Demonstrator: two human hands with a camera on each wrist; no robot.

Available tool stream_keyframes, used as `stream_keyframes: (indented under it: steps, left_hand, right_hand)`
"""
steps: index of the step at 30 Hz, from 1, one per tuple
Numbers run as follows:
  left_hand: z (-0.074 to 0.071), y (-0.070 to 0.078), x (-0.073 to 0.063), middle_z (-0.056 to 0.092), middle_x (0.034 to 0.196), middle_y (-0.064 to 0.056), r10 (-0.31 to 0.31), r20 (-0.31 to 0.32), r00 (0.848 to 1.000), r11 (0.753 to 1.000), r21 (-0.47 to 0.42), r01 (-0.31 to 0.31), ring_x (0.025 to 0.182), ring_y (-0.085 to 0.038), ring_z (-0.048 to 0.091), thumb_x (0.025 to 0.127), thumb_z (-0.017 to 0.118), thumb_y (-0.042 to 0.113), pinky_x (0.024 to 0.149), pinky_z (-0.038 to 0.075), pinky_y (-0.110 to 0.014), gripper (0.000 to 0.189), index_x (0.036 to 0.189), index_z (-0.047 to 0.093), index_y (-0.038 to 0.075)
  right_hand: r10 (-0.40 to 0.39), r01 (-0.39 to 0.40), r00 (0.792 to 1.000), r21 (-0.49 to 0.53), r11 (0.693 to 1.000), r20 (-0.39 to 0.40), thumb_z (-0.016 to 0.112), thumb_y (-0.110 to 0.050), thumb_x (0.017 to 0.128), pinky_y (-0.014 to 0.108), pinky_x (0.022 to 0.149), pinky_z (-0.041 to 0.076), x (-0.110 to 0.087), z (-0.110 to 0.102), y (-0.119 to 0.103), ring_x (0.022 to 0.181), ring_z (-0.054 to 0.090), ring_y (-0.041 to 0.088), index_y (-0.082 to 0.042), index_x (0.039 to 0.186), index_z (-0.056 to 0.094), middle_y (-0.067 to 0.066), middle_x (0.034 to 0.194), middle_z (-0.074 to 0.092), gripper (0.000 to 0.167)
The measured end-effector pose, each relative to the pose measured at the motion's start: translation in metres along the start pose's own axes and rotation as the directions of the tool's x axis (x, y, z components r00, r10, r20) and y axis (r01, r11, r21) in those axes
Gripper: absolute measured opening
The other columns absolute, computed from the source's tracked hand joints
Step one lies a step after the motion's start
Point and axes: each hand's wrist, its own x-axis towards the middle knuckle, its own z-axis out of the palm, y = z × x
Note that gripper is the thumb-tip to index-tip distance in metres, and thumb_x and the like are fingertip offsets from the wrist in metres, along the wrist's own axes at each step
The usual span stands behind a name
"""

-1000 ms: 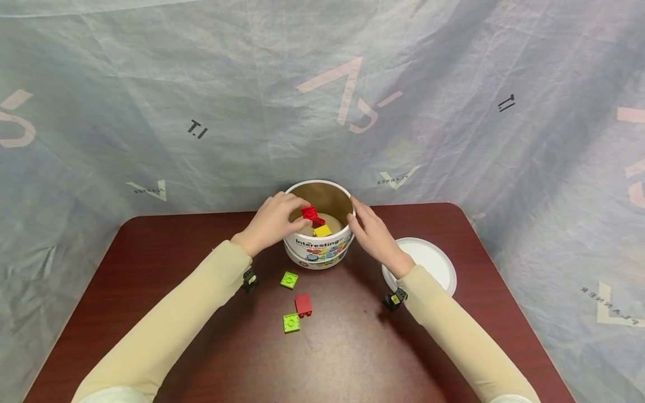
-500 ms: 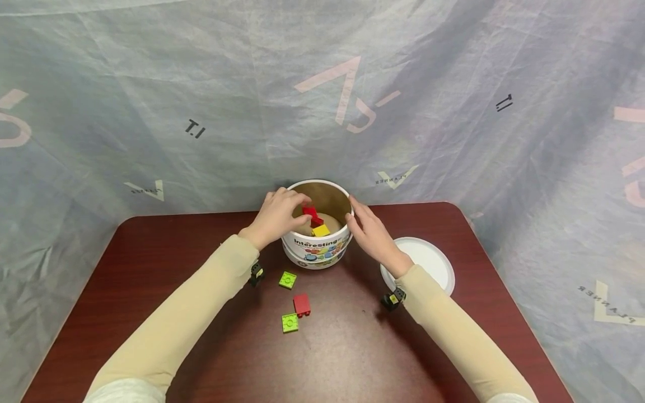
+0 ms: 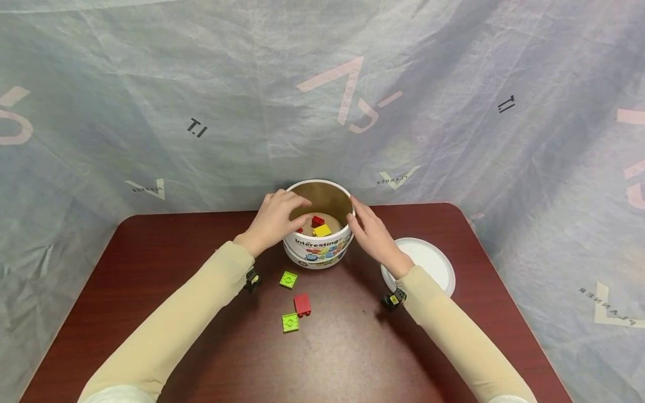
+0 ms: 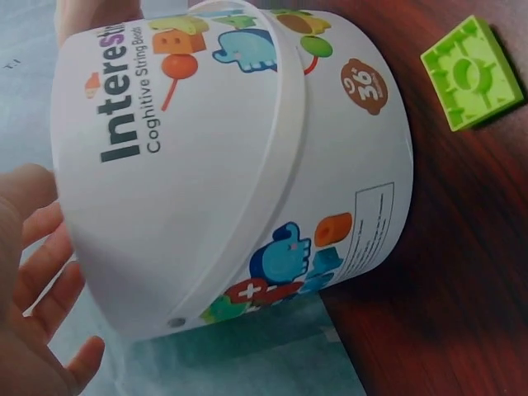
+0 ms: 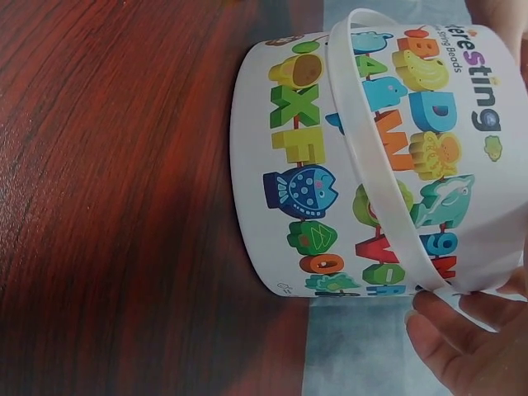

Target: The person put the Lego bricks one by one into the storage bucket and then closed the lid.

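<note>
My left hand (image 3: 274,220) is over the left rim of a white, printed bucket (image 3: 309,241), its thumb and fingers apart with nothing between them. Against the bucket's right side rests my right hand (image 3: 372,232), fingers extended, thumb near the rim. Inside the bucket lie a yellow block (image 3: 322,230) and a red block (image 3: 318,221); another bit of red shows beside the left thumb, mostly hidden. The bucket's white handle (image 4: 285,124) hangs down across its front in the left wrist view.
In front of the bucket lie a green square block (image 3: 288,280), a red block (image 3: 302,304) and another green square block (image 3: 290,322). A white round lid (image 3: 425,260) lies partly under the right forearm. A grey cloth (image 3: 242,112) hangs behind the brown table (image 3: 342,358).
A red block that was at my left fingertips has dropped into the bucket, and that hand's fingers have parted. My right hand has stayed at the bucket's side.
</note>
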Motion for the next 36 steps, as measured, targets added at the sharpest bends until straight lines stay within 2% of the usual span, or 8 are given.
stream_keyframes:
  steps: [6, 10, 16, 19, 23, 26, 31, 36]
  left_hand:
    - [-0.009, -0.003, -0.018, 0.072, 0.117, -0.005, 0.019, -0.092, 0.996, 0.998, -0.054, -0.024, 0.108, -0.025, 0.055, 0.096, 0.077, 0.022, 0.095, 0.042, -0.048, 0.029, 0.122, 0.075, 0.011]
    - [-0.014, -0.004, -0.03, 0.072, 0.113, -0.005, 0.015, -0.11, 0.994, 0.997, -0.077, -0.024, 0.104, -0.025, 0.055, 0.096, 0.078, 0.021, 0.089, 0.042, -0.046, 0.028, 0.121, 0.075, 0.011]
    - [-0.014, -0.006, -0.046, 0.072, 0.112, -0.005, -0.004, -0.137, 0.991, 0.994, -0.105, -0.01, 0.104, -0.024, 0.056, 0.095, 0.078, 0.018, 0.091, 0.044, -0.047, 0.027, 0.121, 0.075, 0.01]
    - [-0.012, -0.009, -0.056, 0.072, 0.11, -0.003, 0.013, -0.188, 0.982, 0.991, -0.126, -0.037, 0.103, -0.023, 0.057, 0.094, 0.079, 0.016, 0.092, 0.045, -0.046, 0.027, 0.119, 0.076, 0.01]
    - [-0.006, -0.014, -0.072, 0.073, 0.108, -0.002, 0.039, -0.267, 0.963, 0.984, -0.158, -0.084, 0.101, -0.022, 0.059, 0.091, 0.081, 0.011, 0.095, 0.045, -0.047, 0.026, 0.117, 0.077, 0.01]
    - [0.001, -0.018, -0.082, 0.073, 0.106, -0.002, 0.045, -0.297, 0.954, 0.98, -0.172, -0.099, 0.102, -0.023, 0.062, 0.091, 0.08, 0.009, 0.096, 0.046, -0.047, 0.024, 0.115, 0.077, 0.007]
    - [0.013, -0.023, -0.096, 0.073, 0.106, -0.002, 0.042, -0.285, 0.958, 0.98, -0.173, -0.094, 0.102, -0.023, 0.063, 0.09, 0.082, 0.01, 0.096, 0.047, -0.046, 0.025, 0.114, 0.076, 0.007]
    - [0.025, -0.027, -0.107, 0.073, 0.107, 0.001, 0.064, -0.208, 0.976, 0.983, -0.156, -0.097, 0.103, -0.019, 0.063, 0.09, 0.083, 0.013, 0.093, 0.049, -0.045, 0.026, 0.115, 0.076, 0.012]
  right_hand:
    - [0.005, -0.005, 1.0, -0.001, 1.0, -0.002, 0.046, -0.032, 0.112, 0.051, 0.121, 0.037, -0.001, 0.0, 0.002, 0.149, 0.041, 0.033, -0.005, 0.164, 0.031, 0.019, 0.162, 0.04, 0.061]
    - [0.009, -0.009, 1.0, -0.005, 1.0, -0.012, 0.046, -0.032, 0.111, 0.052, 0.12, 0.037, -0.001, -0.001, 0.003, 0.148, 0.041, 0.033, -0.006, 0.164, 0.032, 0.019, 0.162, 0.04, 0.06]
    - [0.005, -0.005, 1.0, 0.009, 1.0, -0.017, 0.047, -0.032, 0.112, 0.052, 0.121, 0.036, -0.001, 0.0, 0.004, 0.149, 0.04, 0.032, -0.006, 0.164, 0.032, 0.018, 0.163, 0.04, 0.06]
    - [0.007, -0.007, 1.0, 0.018, 1.0, -0.015, 0.046, -0.031, 0.112, 0.051, 0.122, 0.035, -0.001, 0.002, 0.003, 0.15, 0.038, 0.031, -0.006, 0.164, 0.031, 0.017, 0.164, 0.039, 0.06]
    - [0.003, -0.002, 1.0, 0.021, 1.0, -0.021, 0.047, -0.03, 0.112, 0.05, 0.122, 0.034, -0.002, 0.003, 0.002, 0.15, 0.039, 0.031, -0.006, 0.164, 0.032, 0.017, 0.164, 0.039, 0.059]
    - [0.013, -0.013, 1.0, 0.017, 1.0, -0.022, 0.046, -0.03, 0.112, 0.05, 0.122, 0.034, -0.003, 0.003, 0.003, 0.15, 0.038, 0.031, -0.006, 0.164, 0.032, 0.017, 0.164, 0.039, 0.059]
    - [0.031, -0.031, 0.999, 0.015, 0.999, -0.018, 0.044, -0.032, 0.112, 0.049, 0.123, 0.034, -0.003, 0.005, 0.004, 0.151, 0.037, 0.029, -0.008, 0.164, 0.031, 0.014, 0.165, 0.037, 0.059]
    - [0.019, -0.018, 0.999, 0.021, 1.0, -0.028, 0.045, -0.034, 0.112, 0.047, 0.123, 0.034, -0.003, 0.006, 0.003, 0.151, 0.037, 0.026, -0.009, 0.164, 0.032, 0.012, 0.166, 0.037, 0.059]
